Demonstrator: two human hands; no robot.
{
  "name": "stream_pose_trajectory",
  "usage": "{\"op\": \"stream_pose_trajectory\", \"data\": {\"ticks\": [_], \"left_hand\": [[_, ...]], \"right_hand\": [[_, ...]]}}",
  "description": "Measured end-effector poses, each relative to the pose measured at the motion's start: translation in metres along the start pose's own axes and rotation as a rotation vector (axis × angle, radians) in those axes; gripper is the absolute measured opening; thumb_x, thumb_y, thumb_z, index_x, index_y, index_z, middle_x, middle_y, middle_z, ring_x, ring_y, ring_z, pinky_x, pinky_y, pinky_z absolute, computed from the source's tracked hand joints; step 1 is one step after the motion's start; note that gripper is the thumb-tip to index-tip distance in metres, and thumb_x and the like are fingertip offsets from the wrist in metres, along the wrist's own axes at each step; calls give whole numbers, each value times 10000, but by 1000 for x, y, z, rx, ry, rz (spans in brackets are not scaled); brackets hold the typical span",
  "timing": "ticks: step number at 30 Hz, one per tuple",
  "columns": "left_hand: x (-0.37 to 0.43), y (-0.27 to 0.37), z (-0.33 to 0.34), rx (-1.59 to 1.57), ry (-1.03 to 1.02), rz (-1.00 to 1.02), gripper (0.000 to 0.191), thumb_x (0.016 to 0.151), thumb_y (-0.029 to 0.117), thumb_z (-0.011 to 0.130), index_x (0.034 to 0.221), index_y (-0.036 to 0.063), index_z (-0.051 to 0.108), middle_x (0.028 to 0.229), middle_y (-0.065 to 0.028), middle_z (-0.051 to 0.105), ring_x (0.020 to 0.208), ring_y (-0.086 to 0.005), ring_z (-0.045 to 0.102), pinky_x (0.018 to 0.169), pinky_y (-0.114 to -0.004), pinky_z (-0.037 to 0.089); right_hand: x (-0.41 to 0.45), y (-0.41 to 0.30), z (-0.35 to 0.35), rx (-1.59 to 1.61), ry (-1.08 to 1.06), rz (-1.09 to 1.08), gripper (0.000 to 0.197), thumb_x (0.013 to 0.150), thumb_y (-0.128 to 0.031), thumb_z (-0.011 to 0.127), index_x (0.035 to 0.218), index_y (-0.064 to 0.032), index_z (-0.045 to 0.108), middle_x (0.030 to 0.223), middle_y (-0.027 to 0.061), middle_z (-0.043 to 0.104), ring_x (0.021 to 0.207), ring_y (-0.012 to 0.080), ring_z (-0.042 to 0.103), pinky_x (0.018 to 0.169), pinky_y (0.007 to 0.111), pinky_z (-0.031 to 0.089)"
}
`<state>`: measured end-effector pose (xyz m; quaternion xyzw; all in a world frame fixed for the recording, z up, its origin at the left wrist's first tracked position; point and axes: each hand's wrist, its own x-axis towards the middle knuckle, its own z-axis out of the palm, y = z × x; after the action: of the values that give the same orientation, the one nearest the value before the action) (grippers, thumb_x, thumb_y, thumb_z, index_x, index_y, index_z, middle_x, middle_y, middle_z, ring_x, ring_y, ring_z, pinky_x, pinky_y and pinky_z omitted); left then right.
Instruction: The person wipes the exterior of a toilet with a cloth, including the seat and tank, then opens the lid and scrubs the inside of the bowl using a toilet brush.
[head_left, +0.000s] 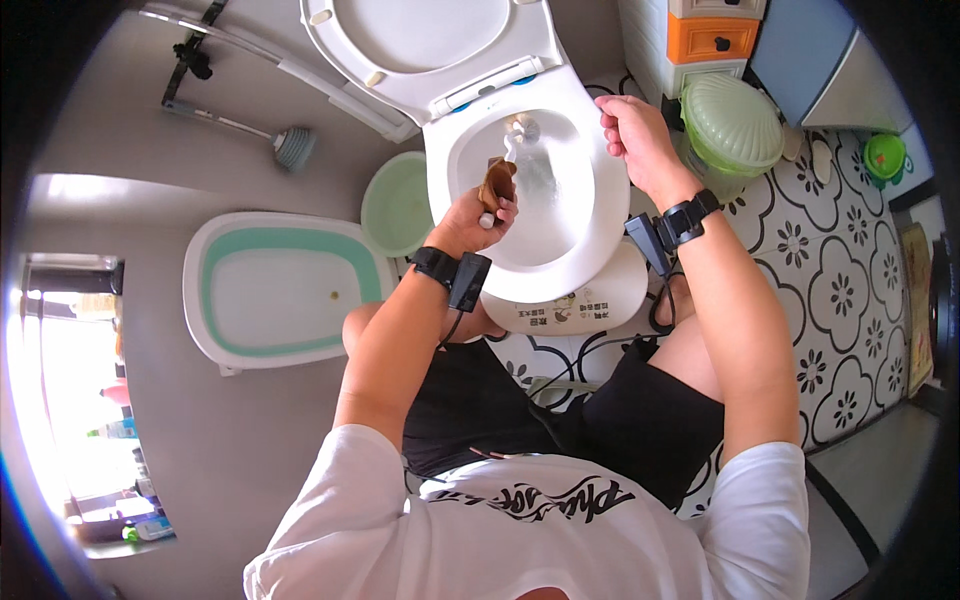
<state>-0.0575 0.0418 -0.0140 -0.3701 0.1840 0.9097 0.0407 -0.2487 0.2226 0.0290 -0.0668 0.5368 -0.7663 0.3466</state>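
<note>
A white toilet (611, 217) stands before me with its seat (341, 52) raised. My left hand (476, 219) is over the near left part of the bowl, closed around a white-handled toilet brush. A brown, folded-looking piece (498, 184) is in the same hand; its material is unclear. From there the brush's white stem (511, 144) runs to a pale head (523, 127) at the back of the bowl. My right hand (630, 136) has its fingers curled in at the toilet's right rim. Nothing shows in it, and whether it touches the rim I cannot tell.
A white and green baby bathtub (196, 289) and a green basin (397, 202) are on the left. A plunger (294, 148) hangs by the wall. A green lidded bin (731, 124) stands right of the toilet, near drawers (712, 39). A printed white board (622, 300) lies under the toilet's front.
</note>
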Motion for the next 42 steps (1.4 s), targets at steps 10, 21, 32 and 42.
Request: {"op": "stream_pose_trajectory", "data": {"ticks": [10, 21, 32, 42], "left_hand": [[9, -42, 25, 1053, 297, 236, 301, 961, 266, 391, 974, -5, 522, 652, -61, 519, 453, -139, 477, 393, -262, 403], [-23, -46, 16, 1626, 350, 341, 364, 939, 278, 432, 851, -58, 541, 577, -124, 557, 426, -224, 534, 445, -356, 459], [-32, -86, 4, 1932, 379, 495, 324, 909, 242, 460, 905, -71, 542, 692, -241, 608, 544, -363, 604, 531, -433, 496], [6, -40, 47, 1783, 370, 312, 378, 941, 252, 404, 833, -85, 535, 539, -140, 556, 407, -238, 557, 418, -355, 463]], "right_hand": [[4, -8, -10, 37, 6, -23, 122, 837, -119, 549, 911, -33, 592, 679, -13, 492, 530, 58, 426, 451, 204, 355], [7, -4, -9, 14, -9, -10, 139, 839, -127, 537, 928, -28, 580, 684, -9, 491, 528, 61, 422, 459, 205, 350], [9, -6, -5, 20, -17, -23, 98, 835, -127, 560, 882, -42, 570, 689, -11, 501, 538, 55, 423, 451, 194, 354], [14, -4, -9, -6, -13, -32, 144, 836, -135, 549, 933, -41, 598, 708, -16, 519, 553, 54, 435, 463, 196, 372]]}}
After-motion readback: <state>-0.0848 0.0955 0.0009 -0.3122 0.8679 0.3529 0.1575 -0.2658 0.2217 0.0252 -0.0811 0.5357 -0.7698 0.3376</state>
